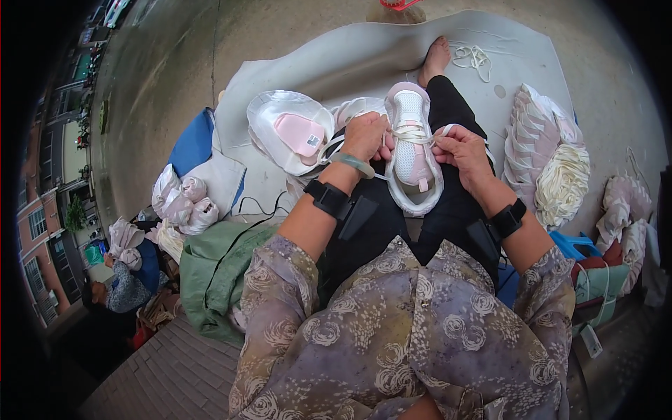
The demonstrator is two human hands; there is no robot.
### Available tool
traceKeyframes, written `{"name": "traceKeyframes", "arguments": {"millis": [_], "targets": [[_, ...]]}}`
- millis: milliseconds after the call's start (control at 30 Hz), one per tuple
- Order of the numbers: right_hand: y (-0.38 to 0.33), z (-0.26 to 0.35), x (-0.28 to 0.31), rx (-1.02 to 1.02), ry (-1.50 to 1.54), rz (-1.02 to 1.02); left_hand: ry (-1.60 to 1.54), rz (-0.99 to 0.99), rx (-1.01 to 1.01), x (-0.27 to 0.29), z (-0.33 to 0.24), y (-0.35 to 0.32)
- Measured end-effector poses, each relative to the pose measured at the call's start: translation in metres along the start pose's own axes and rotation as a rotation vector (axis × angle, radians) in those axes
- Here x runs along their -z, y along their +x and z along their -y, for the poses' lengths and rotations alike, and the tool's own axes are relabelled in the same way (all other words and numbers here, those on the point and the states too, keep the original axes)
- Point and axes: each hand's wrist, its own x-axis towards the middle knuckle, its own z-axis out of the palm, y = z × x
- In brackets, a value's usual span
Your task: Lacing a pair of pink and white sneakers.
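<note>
From the head view, my only one, I see the shoe (411, 157) over the wearer's legs, between the two hands: right of the left grip (365, 136), left of the right grip (464, 150), neither clearly nearer. Both grips are narrow, fingers pinched on the laces (408, 133) at either side. Its long axis runs away from the body, toe seemingly toward the wearer (a loose lace (473, 61) lies on the sheet (315, 63), near the bare foot (436, 57)).
</note>
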Motion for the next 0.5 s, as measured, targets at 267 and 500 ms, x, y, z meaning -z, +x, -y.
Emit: {"name": "traceKeyframes", "arguments": {"millis": [267, 500], "targets": [[-0.004, -0.009, -0.005, 0.115, 0.100, -0.071, 0.011, -0.278, -0.429, -0.005, 0.031, -0.013], [-0.002, -0.014, -0.005, 0.162, 0.050, -0.086, -0.192, -0.216, -0.303, -0.002, 0.036, -0.029]]}}
